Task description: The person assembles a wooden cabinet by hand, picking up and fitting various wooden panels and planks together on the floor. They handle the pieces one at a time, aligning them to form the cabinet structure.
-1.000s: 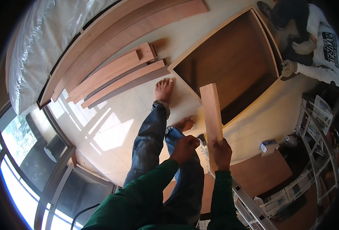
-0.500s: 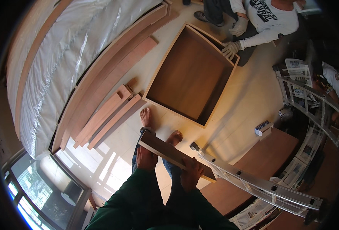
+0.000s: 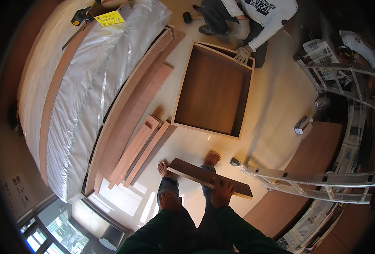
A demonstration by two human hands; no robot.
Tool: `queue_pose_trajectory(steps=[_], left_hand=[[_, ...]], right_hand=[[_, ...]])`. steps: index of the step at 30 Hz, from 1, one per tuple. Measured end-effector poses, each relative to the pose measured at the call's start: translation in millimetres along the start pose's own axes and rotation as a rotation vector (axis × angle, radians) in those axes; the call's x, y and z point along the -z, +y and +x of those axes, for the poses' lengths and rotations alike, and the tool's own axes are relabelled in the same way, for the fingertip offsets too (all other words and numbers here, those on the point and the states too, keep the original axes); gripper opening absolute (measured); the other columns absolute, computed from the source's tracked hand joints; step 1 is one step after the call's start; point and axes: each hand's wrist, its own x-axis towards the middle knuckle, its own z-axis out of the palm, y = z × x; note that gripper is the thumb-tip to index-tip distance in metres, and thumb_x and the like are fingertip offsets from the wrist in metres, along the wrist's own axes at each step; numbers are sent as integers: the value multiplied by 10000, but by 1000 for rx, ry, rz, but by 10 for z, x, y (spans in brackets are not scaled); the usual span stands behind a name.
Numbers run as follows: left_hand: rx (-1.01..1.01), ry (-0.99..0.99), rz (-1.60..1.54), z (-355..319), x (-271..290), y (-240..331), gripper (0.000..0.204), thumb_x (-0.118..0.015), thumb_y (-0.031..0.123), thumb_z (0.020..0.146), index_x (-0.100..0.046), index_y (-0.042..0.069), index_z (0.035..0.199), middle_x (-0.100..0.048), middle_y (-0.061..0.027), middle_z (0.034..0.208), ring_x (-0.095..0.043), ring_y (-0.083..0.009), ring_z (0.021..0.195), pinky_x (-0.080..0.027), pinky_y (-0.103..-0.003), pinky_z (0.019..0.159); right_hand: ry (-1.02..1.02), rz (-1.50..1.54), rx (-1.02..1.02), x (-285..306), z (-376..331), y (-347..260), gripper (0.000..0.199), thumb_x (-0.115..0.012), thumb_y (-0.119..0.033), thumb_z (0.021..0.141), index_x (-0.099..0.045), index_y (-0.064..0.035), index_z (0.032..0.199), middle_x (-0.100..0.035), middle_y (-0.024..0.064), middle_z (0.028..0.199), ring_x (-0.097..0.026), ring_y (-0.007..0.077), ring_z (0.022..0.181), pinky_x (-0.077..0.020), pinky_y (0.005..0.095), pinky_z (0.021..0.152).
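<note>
My right hand (image 3: 222, 192) grips a short dark brown board (image 3: 191, 171) with a paler edge, near its right end. The board lies slantwise in front of my legs, its left end close to my left foot (image 3: 163, 169). My left hand (image 3: 169, 201) is off the board and rests at my left knee, its fingers apart and holding nothing I can see. Ahead on the floor is a shallow open wooden box (image 3: 215, 91) with a brown bottom. A co-worker's gloved hand (image 3: 243, 54) touches its far right corner.
Several wooden planks (image 3: 138, 146) lie left of the box, beside a plastic-wrapped mattress (image 3: 94, 84) in a wooden frame. An aluminium ladder (image 3: 314, 180) lies at right, by a brown panel (image 3: 289, 169) and a small box (image 3: 302, 125). A mallet (image 3: 188, 17) lies near the seated co-worker.
My left hand has let go of the board and dropped to my knee. My right hand still holds the board, which sits slightly further right in view. The view has shifted.
</note>
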Motion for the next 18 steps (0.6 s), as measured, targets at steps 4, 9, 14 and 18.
queue_pose_trajectory(steps=[4,9,14,18], left_hand=[[-112,263,-112,54,150,-288,270,-693,258,809,-612,68,983,-569,-164,1080,-519,-363,1069,-417,-513,900],[-149,247,-174,43,144,-515,288,-703,225,799,-602,79,1026,-533,-134,1140,-513,-350,1081,-420,-502,899],[-159,288,-198,36,113,-664,290,-707,215,786,-602,83,1022,-531,-137,1145,-513,-353,1096,-425,-506,902],[-141,280,-224,12,119,-564,287,-700,214,785,-603,85,1022,-535,-146,1143,-520,-363,1083,-430,-509,900]], right_hand=[[15,49,30,-129,-246,-181,523,-747,-158,771,-639,-257,1273,-534,102,1201,-484,341,1146,-327,543,1032],[3,13,20,-341,-460,-359,495,-739,-146,771,-648,-241,1248,-542,84,1194,-479,321,1163,-317,540,1039],[10,35,74,-452,-350,-449,489,-738,-163,750,-657,-252,1224,-549,78,1176,-480,313,1162,-315,567,1053],[77,66,128,-530,421,-322,457,-732,-122,749,-681,-234,1190,-556,45,1183,-477,304,1149,-299,576,1081]])
